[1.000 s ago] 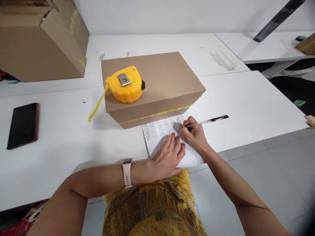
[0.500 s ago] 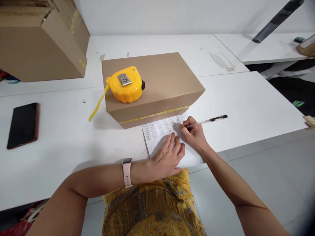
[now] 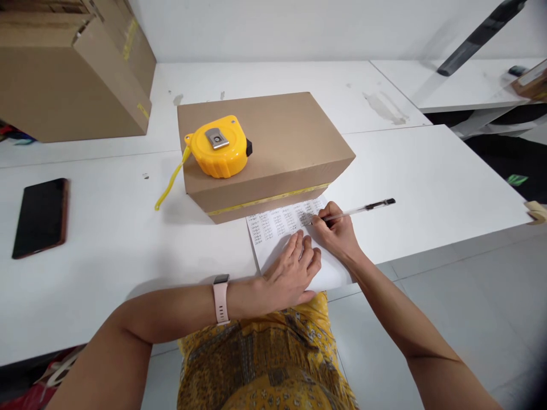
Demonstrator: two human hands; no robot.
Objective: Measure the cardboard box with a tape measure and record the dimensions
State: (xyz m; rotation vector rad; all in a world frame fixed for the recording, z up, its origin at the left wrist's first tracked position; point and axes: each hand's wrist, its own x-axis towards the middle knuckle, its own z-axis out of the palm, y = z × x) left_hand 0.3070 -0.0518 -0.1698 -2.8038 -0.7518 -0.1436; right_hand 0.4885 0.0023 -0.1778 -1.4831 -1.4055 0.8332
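Note:
A white sheet of paper (image 3: 277, 230) with rows of handwritten figures lies at the near edge of the white table (image 3: 427, 182). My left hand (image 3: 293, 273) lies flat on the sheet with its fingers stretched out, a pale watch on the wrist. My right hand (image 3: 337, 233) is closed round a clear pen (image 3: 363, 209), whose tip touches the written rows. Just behind the paper sits a closed brown cardboard box (image 3: 273, 148) with a yellow tape measure (image 3: 219, 146) resting on its top left part.
A black phone (image 3: 40, 216) lies on the table at the left. Larger cardboard boxes (image 3: 72, 68) stand at the back left. Another white table (image 3: 470, 82) with a dark bar across it is at the back right. Grey floor lies to the right.

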